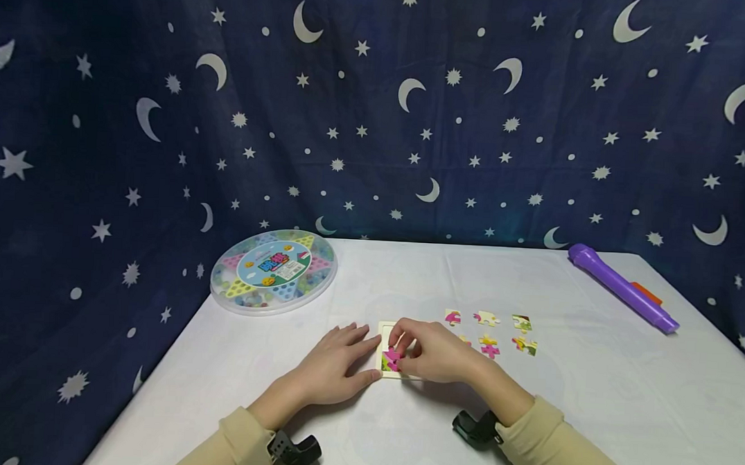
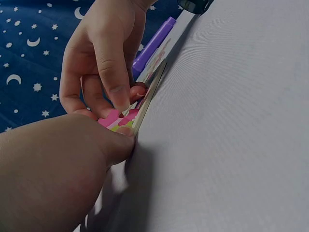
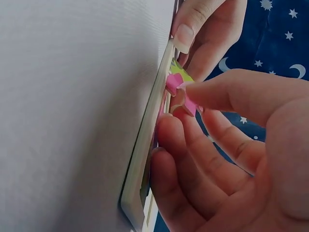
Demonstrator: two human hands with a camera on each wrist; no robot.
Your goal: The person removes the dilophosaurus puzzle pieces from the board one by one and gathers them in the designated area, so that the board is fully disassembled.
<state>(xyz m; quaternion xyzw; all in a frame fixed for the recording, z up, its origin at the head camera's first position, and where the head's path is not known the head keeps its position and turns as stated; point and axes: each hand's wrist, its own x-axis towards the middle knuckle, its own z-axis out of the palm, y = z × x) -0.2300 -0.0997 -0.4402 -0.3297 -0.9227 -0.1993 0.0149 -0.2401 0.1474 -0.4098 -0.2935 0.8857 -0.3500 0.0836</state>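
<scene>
A small pale wooden puzzle tray (image 1: 381,325) lies on the white table. My left hand (image 1: 332,364) rests flat with spread fingers, its thumb and fingertips at the tray's left edge. Over the tray, my right hand (image 1: 439,352) pinches a pink puzzle piece (image 3: 190,107) between thumb and fingers, tilted in the right wrist view. Beside it, a green-and-pink piece (image 1: 385,365) occupies the tray's near left corner. The right fingers hide much of the tray's inside.
Several loose puzzle pieces (image 1: 486,319) lie in rows right of the tray. A round Chinese checkers box (image 1: 273,273) sits at the back left. At the back right is a purple tube-like object (image 1: 620,285) with an orange part. A star-patterned curtain (image 1: 377,122) hangs behind.
</scene>
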